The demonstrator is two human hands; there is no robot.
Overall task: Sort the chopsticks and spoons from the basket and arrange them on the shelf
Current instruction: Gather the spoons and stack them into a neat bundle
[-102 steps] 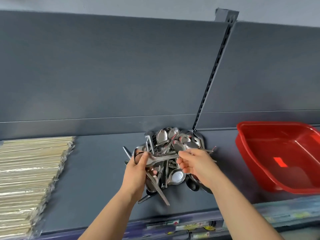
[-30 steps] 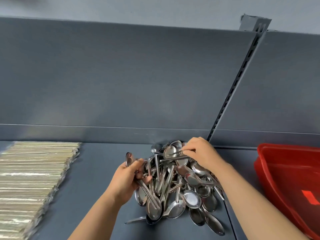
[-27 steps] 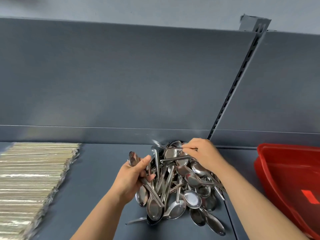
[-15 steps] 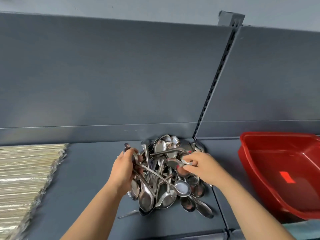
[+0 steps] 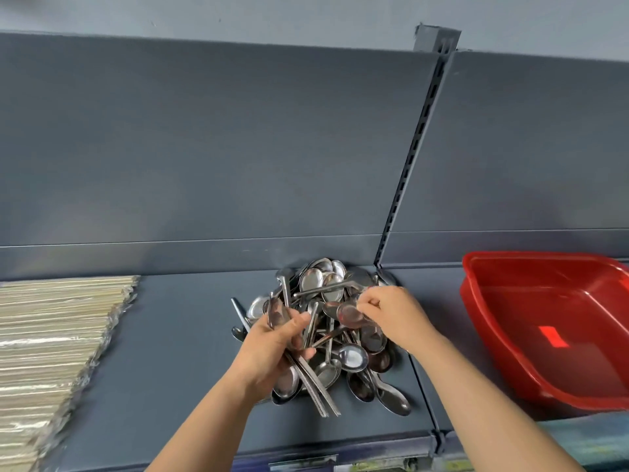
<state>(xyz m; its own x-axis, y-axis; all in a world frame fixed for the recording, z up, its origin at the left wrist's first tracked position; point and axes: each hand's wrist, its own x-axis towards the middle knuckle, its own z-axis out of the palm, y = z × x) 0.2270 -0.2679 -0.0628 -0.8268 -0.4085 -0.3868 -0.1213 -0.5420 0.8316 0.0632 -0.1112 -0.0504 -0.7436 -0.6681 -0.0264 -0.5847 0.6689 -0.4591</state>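
A tangled heap of steel spoons (image 5: pixel 323 287) lies on the grey shelf (image 5: pixel 177 335), against its back panel. My left hand (image 5: pixel 272 345) grips a bundle of spoons (image 5: pixel 315 386), bowls up by my thumb and handles pointing down toward the shelf's front. My right hand (image 5: pixel 394 315) pinches a single spoon (image 5: pixel 347 313) at the top right of the heap. Wrapped chopsticks (image 5: pixel 51 338) lie stacked in rows at the left end of the shelf. The red basket (image 5: pixel 503 352) stands at the right, with nothing in it but a red label.
A slotted upright (image 5: pixel 413 148) runs up the back panel just behind the heap. A seam between two shelf boards (image 5: pixel 422 393) runs forward under the heap's right side. Price-tag strips line the front edge (image 5: pixel 306 465).
My left hand has shifted right into the heap with a thicker bundle of spoons. My right hand has lifted one spoon from the top of the heap. The camera has shifted slightly.
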